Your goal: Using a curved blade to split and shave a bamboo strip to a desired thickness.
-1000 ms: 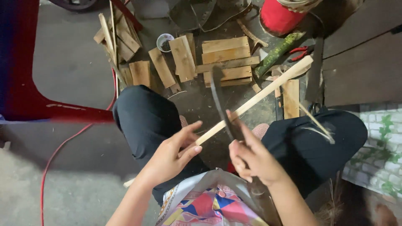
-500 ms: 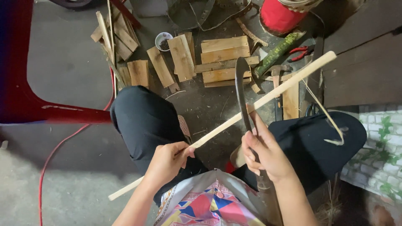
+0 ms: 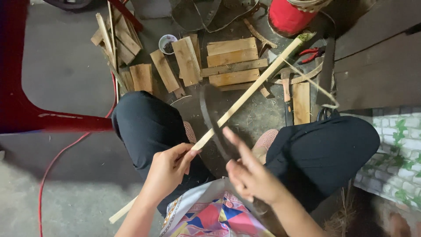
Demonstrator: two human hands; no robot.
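Concrete floor (image 3: 66,70), viewed from above. Left hand (image 3: 169,169) is gripping a bamboo strip (image 3: 245,96); right hand (image 3: 252,177) is holding a dark curved blade (image 3: 212,118) against it. Beyond both: wood offcuts (image 3: 230,61), red container (image 3: 289,17). Risk: blade slipping toward left fingers. Blade handle is blurring, partly hidden.

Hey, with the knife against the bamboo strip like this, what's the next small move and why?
Probably draw the dark curved blade a little further along the bamboo strip, away from the body. The left hand pinches the strip near its lower part, the right hand works the blade where it crosses the strip, and a thin peeled sliver already hangs off the far end.
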